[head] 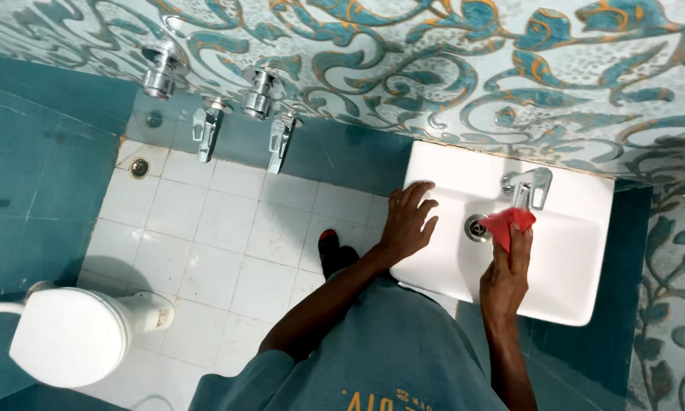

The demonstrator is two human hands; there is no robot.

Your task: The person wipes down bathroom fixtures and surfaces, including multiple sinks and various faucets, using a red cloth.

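Right of centre in the frame sits a white basin [563, 281], fixed against a wall [449, 68] of teal and orange swirl tiles that runs across the whole top. The right hand [506, 274] is in the bowl, fingers closed around a red cloth [510, 223], which sits just right of the drain [476, 227] and just below the chrome tap [531, 186]. The left hand [408, 222] lies open, fingers spread, flat on the basin's left rim. Centre left is a floor [205, 236] of white square tiles, looking grubby in places, with plain teal wall on the left edge. At the upper left, two chrome wall taps [236, 106] stick out over the floor, and a small round floor drain [138, 167] sits in the corner below them. A white toilet [68, 335] fills the lower left, partly cut off by the frame's edge. One foot in a dark sandal [331, 251] shows between the forearm and the basin. The teal shirt [388, 358] hides the floor at bottom centre, and how much of the cloth lies under the hand cannot be made out.
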